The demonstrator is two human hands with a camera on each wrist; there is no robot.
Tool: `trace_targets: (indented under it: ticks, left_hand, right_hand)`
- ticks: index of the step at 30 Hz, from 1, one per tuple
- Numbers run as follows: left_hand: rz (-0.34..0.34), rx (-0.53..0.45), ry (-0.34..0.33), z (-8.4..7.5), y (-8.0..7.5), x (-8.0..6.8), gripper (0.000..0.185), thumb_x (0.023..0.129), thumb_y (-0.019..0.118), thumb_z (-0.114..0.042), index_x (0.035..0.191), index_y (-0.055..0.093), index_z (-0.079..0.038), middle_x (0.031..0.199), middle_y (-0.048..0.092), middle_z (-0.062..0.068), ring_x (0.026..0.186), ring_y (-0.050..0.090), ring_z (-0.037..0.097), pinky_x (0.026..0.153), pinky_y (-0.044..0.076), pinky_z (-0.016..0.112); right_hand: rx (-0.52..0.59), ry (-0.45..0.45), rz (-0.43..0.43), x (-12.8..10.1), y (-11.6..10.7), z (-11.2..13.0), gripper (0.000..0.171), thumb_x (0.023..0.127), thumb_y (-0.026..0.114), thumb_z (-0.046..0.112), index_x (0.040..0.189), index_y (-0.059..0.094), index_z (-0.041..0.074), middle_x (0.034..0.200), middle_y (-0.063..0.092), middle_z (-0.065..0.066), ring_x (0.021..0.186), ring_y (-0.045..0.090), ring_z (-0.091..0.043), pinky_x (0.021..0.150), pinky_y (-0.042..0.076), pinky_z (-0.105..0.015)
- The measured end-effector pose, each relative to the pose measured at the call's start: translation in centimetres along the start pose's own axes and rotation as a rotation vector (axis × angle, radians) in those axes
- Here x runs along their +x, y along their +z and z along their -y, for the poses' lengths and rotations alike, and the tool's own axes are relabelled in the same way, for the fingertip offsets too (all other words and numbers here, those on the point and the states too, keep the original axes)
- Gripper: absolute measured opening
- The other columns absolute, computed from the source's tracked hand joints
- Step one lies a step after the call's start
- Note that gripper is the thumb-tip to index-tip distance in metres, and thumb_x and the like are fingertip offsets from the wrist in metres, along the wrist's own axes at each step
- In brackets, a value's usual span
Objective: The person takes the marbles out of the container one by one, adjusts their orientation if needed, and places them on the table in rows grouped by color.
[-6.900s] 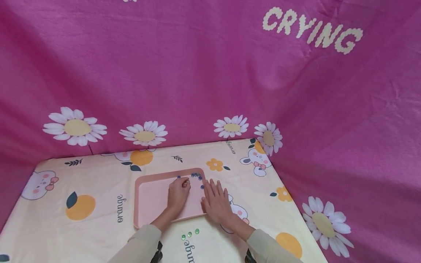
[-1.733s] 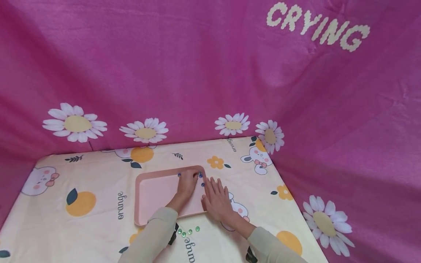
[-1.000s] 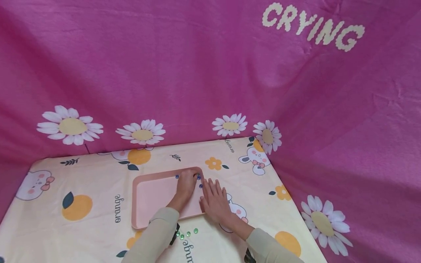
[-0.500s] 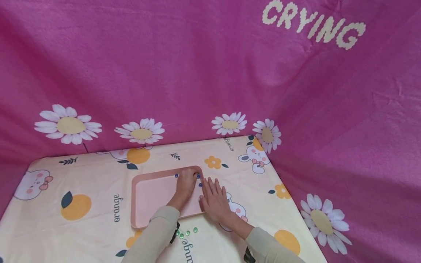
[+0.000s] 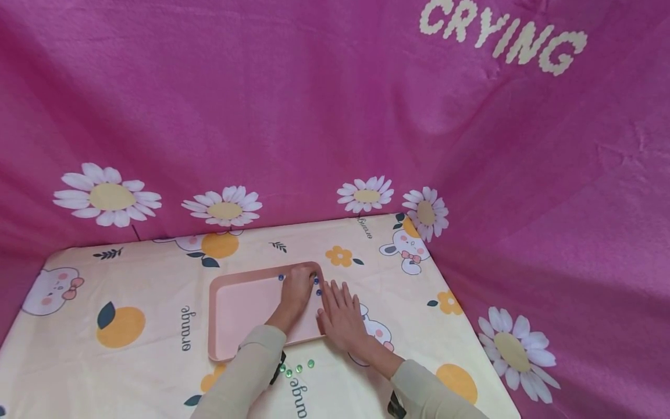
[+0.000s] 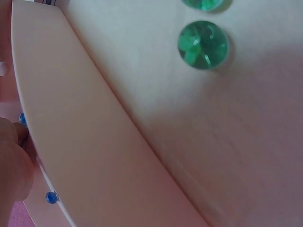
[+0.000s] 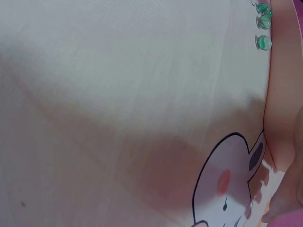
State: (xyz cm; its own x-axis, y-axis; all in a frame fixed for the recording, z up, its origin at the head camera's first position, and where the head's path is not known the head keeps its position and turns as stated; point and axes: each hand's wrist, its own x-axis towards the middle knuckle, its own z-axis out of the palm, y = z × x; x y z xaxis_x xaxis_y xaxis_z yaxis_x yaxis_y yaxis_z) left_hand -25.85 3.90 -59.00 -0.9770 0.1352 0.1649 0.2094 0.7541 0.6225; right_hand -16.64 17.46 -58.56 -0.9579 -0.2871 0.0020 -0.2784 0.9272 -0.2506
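Observation:
A pink tray (image 5: 238, 314) lies on the printed tablecloth. My left hand (image 5: 297, 286) reaches into its far right corner, fingers bent down over several small blue marbles (image 5: 317, 282). Whether it holds one is hidden. In the left wrist view a blue marble (image 6: 51, 197) lies by the tray rim (image 6: 94, 156), another beside my finger (image 6: 12, 161). My right hand (image 5: 340, 311) lies flat with fingers spread, resting on the tray's right edge and the cloth. Three green marbles (image 5: 298, 368) sit on the cloth just in front of the tray, also as green marbles (image 7: 262, 41) in the right wrist view.
The table (image 5: 131, 279) is covered with a cream cloth printed with oranges and bunnies. A pink daisy-print fabric (image 5: 314, 116) hangs close behind and down the right side. The table's right edge (image 5: 460, 326) runs diagonally near my right arm.
Since the oldest frame my left hand has moved from the tray's middle back toward its far right corner and covers more of the blue marbles. The right hand has stayed put.

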Motion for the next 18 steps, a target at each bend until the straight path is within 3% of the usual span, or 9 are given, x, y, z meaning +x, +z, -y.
trace_targets:
  ticks: [5,11,18]
  left_hand:
    - [0.004,0.034,0.011,-0.10,-0.15,0.02,0.023,0.094,0.063,0.002,0.092,0.076,-0.017,0.113,0.071,0.008,0.107,0.067,0.025,0.090,0.055,0.037]
    - [-0.003,0.002,0.026,0.15,-0.26,-0.13,0.022,0.094,0.064,0.002,0.089,0.074,-0.017,0.115,0.071,0.006,0.112,0.065,0.025,0.096,0.051,0.038]
    - [-0.073,-0.061,0.096,0.50,-0.65,-0.63,0.023,0.088,0.068,0.006,0.098,0.075,-0.013,0.110,0.072,0.009,0.109,0.066,0.027,0.097,0.050,0.040]
  right_hand:
    - [0.008,0.001,0.002,-0.08,0.00,0.01,0.063,0.106,0.037,0.038,0.160,0.018,0.011,0.164,0.018,-0.015,0.149,0.010,-0.040,0.114,0.017,-0.064]
    - [0.010,0.002,0.011,0.02,-0.01,0.14,0.063,0.106,0.037,0.038,0.160,0.017,0.012,0.164,0.017,-0.014,0.149,0.009,-0.039,0.115,0.015,-0.063]
    - [0.007,0.011,0.013,0.02,-0.05,0.06,0.064,0.106,0.037,0.039,0.160,0.016,0.012,0.164,0.018,-0.014,0.149,0.009,-0.039,0.115,0.015,-0.063]
